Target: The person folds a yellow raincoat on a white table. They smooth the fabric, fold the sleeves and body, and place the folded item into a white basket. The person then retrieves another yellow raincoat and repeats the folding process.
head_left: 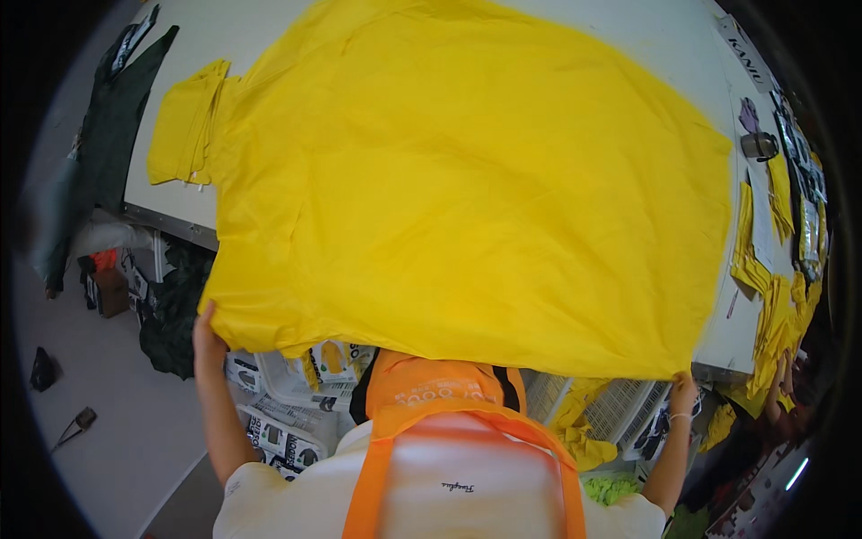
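A large yellow fabric sheet (485, 198), smooth and lightly creased, lies spread over the white table (620, 27) and hangs past its near edge. Whether it is a garment I cannot tell. My left hand (208, 334) grips its near left corner, the fingers partly hidden by the cloth. At the near right corner, my right hand (684, 392) pinches the edge. Between both hands the near edge is stretched out in front of my orange apron (440, 391). A folded stack of yellow cloth (184, 126) rests at the sheet's left side.
Dark green cloth (112, 135) drapes over the table's left end. Along the right stand a dark jar (760, 146) and yellow pieces (754, 238); another person's hand (783, 382) is beyond them. Printed packages (283, 436) and a white basket (620, 409) sit below the table's edge.
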`<state>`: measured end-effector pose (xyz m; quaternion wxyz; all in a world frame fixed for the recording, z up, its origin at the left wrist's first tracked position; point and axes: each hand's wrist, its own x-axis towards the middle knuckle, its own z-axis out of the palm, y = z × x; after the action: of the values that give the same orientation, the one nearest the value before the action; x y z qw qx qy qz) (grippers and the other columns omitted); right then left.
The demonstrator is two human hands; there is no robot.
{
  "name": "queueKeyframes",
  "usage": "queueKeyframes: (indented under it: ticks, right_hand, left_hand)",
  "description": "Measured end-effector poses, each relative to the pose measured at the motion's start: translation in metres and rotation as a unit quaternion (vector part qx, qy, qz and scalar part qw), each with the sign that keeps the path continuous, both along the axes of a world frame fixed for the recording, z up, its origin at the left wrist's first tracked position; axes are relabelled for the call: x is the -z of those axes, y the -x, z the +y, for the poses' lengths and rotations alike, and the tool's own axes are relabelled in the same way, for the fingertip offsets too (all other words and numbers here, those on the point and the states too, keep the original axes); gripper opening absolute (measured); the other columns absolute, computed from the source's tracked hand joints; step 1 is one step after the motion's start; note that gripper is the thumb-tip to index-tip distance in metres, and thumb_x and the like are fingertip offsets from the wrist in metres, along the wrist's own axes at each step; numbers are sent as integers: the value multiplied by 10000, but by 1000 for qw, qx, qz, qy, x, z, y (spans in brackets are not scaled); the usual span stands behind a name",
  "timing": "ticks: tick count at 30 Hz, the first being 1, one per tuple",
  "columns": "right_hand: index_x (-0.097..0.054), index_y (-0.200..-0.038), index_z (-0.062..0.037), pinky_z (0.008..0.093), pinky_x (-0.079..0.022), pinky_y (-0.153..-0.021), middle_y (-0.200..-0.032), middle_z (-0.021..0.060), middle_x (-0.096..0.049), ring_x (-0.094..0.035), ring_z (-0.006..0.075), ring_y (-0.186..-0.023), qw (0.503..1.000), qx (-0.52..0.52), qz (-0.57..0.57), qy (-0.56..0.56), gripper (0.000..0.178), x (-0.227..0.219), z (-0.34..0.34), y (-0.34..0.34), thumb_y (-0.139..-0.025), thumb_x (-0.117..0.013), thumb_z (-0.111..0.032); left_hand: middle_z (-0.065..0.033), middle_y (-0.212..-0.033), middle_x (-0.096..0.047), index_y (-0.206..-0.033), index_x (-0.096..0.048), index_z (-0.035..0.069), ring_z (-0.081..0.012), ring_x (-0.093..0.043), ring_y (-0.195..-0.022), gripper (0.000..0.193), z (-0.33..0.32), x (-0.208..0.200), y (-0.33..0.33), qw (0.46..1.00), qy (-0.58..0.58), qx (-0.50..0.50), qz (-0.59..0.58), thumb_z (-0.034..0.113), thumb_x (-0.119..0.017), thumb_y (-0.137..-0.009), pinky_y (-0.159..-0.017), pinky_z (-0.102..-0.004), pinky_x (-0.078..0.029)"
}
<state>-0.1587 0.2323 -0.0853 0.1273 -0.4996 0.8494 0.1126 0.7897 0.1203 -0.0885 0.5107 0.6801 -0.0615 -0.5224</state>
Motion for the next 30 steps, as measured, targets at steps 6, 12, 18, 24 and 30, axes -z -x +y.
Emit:
queueKeyframes:
  ticks: [6,12,18,24,30]
  right_hand:
    - [-548,-841,4,361,-378,-542,-663,134,-497,-465,271,-581,983,-74,10,168,116,-40,-210,61,-908,-499,-77]
    - [-418,-1295,-57,366,-359,-980,-1317,185,-438,-424,322,-1205,955,-121,22,269,407,12,-327,18,-904,-510,-123]
    - [-326,-1394,-117,496,-175,-1087,-1452,144,-279,-231,333,-1346,946,-308,-46,89,561,58,-303,-160,-897,-509,-303]
    - [-315,-1402,-143,535,-127,-1086,-1494,129,-177,-137,327,-1377,958,-263,116,9,588,68,-317,-210,-885,-519,-334]
    - [-670,-850,-14,351,-494,-685,-776,159,-648,-633,249,-734,838,-157,-505,-138,223,26,-260,-474,-834,-625,-232]
  left_hand:
    - [-138,-1138,-592,-1193,-505,-38,-224,-592,-1000,456,-213,-55,22,986,92,60,-123,315,-547,-908,-899,-318,-443]
    - [-142,-1016,-646,-1127,-564,-77,-225,-601,-978,458,-246,-33,-16,835,302,-18,-460,326,-426,-961,-896,-320,-434]
    - [-182,-1307,-472,-1284,-450,-9,-284,-423,-1234,523,-207,64,14,818,50,197,-538,252,-606,-858,-983,-355,-354]
    - [-232,-1072,-585,-1149,-531,18,-391,-536,-1023,516,-239,109,-33,733,25,291,-614,276,-679,-727,-842,-427,-435]
    - [-218,-951,-632,-1046,-575,29,-371,-596,-906,543,-240,128,-47,731,-57,306,-607,404,-706,-675,-766,-428,-467]
